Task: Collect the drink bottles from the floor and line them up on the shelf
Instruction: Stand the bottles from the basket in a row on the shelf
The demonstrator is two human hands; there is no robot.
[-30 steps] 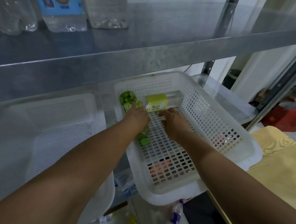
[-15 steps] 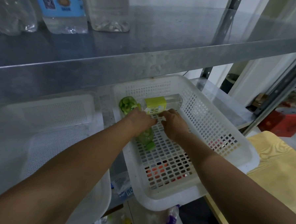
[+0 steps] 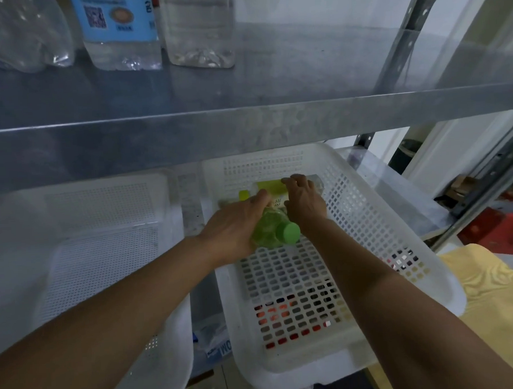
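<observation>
A green bottle (image 3: pixel 267 230) with a green cap is gripped by my left hand (image 3: pixel 234 226) inside the white perforated basket (image 3: pixel 291 371) on the lower shelf. It is tilted, its cap pointing toward me. Behind it a clear bottle with a yellow label (image 3: pixel 268 186) lies on its side along the basket's back wall. My right hand (image 3: pixel 304 202) reaches over that bottle with its fingers curled on it. Part of both bottles is hidden by my hands.
A second white basket (image 3: pixel 104 261) sits to the left. On the metal shelf above (image 3: pixel 303 82) stand a blue-labelled bottle (image 3: pixel 118 26), a clear bottle (image 3: pixel 199 27) and a crumpled one (image 3: pixel 18 34). More bottles (image 3: pixel 218 345) show below. A yellow surface (image 3: pixel 498 300) lies at right.
My left hand has raised the green bottle off the basket floor and tipped its cap toward me. My right hand has moved back onto the yellow-labelled bottle.
</observation>
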